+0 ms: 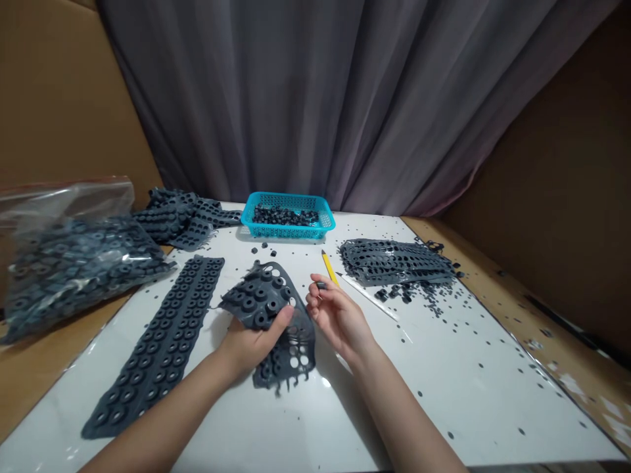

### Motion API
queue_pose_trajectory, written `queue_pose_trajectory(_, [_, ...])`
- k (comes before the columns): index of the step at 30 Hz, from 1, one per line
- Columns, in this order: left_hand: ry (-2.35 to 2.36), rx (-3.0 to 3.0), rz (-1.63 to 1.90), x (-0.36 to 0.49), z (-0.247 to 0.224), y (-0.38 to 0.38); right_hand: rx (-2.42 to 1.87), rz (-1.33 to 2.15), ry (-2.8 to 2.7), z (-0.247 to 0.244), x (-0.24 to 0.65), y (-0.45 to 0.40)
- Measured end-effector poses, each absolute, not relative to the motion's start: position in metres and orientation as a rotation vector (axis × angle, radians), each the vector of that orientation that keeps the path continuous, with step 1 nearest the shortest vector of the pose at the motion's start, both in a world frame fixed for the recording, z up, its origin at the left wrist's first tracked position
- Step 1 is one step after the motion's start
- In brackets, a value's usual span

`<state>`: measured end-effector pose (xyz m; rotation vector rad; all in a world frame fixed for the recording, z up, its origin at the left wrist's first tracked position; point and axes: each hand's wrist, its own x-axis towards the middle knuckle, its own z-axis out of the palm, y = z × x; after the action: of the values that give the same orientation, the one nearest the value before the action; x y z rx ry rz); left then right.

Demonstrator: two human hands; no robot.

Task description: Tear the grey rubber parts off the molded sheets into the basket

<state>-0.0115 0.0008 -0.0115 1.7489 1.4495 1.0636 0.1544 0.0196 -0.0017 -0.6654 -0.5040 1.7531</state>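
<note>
A dark grey moulded rubber sheet with rows of round, holed bumps is gripped in my left hand, thumb on top. It bends over, and its right part shows open holes where bumps are gone. Just right of the sheet, my right hand has its fingers curled, pinching a small dark rubber piece. Flat on the table to the left lies a long strip of the same rubber with two double rows of bumps.
A turquoise basket holds many small dark pieces. A filled plastic bag and heaped sheets stand left. Punched-out sheets lie right, near a yellow pen-like tool and a white one. Black bits dot the white tabletop.
</note>
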Motion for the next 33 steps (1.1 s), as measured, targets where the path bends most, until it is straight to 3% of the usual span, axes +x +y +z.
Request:
queue_pose_trajectory(16, [1.277,2.115,1.016,-0.010,-0.022,0.005,-0.962,1.790,-0.674,-0.007,0.152,0.015])
queue_pose_trajectory(21, [1.190,2.127,0.935,-0.013,-0.017,0.005,-1.141,1.320,-1.436,-0.003,0.151,0.007])
queue_pose_trajectory(24, [1.017,1.991,0.848,-0.016,-0.006,0.004,-1.112,1.123,-1.812,-0.001,0.152,0.004])
queue_pose_trajectory(29, [0.988,1.513,0.854,-0.014,0.003,0.006,-1.065,1.059,-1.914,0.000,0.155,0.004])
queue_pose_trajectory(33, [0.968,0.940,0.934,-0.006,-0.003,0.005,-0.909,1.356,-1.695,-0.005,0.151,0.002])
